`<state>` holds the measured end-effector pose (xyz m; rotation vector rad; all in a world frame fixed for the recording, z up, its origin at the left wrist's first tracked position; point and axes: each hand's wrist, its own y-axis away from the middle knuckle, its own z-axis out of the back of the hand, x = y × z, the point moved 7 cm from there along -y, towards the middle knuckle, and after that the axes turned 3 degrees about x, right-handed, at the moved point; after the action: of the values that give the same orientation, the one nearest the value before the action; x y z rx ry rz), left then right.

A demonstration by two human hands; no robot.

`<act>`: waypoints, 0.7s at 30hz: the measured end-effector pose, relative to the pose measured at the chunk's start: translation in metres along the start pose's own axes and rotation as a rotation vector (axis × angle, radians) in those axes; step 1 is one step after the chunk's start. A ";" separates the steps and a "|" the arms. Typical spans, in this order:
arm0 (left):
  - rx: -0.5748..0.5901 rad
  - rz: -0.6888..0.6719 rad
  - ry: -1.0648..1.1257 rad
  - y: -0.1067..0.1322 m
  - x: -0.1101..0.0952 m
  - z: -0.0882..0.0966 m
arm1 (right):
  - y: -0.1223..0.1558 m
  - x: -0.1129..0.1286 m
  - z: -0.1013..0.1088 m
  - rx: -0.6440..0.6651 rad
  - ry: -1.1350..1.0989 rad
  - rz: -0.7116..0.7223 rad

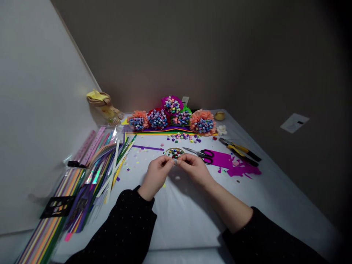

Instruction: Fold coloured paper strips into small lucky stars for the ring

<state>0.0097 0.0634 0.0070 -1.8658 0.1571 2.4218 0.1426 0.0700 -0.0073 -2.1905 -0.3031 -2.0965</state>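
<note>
My left hand point(158, 171) and my right hand point(194, 167) meet over the middle of the table, thumbs and forefingers pinched. Between the fingertips is a small whitish folded piece point(175, 161), perhaps a paper star; its exact shape is too small to make out. Just behind the fingers lies a round, gold-rimmed dish point(174, 150) with shiny coloured stars in it. Scissors point(198, 152) with black and pink handles lie beyond my right hand, partly on a magenta sheet point(220, 159). Loose pastel paper stars point(184, 138) are scattered behind the dish.
Several star bouquets point(157, 119) in bright wrapping stand along the back wall. Yellow-handled pliers point(240, 151) lie at the right near torn magenta scraps point(243, 169). Bundled paper strips point(55, 212) and loose strips point(111, 174) cover the left side. A brown paper bag point(99, 99) leans at back left.
</note>
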 end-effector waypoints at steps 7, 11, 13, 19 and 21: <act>0.024 -0.055 -0.060 0.000 -0.006 0.004 | 0.000 -0.019 -0.007 0.102 -0.291 -0.193; 0.008 -0.091 -0.116 0.001 -0.009 0.005 | 0.000 -0.021 -0.007 0.096 -0.267 -0.207; 0.007 -0.092 -0.128 0.002 -0.010 0.004 | 0.000 -0.019 -0.006 0.080 -0.212 -0.181; 0.061 -0.035 -0.069 0.000 -0.008 -0.001 | -0.002 -0.010 -0.004 0.057 -0.059 -0.068; 0.069 -0.017 -0.036 0.000 -0.006 -0.002 | -0.002 -0.008 -0.003 0.053 -0.043 -0.046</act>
<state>0.0135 0.0628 0.0126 -1.7867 0.2182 2.4049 0.1386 0.0708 -0.0157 -2.2215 -0.4109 -2.0419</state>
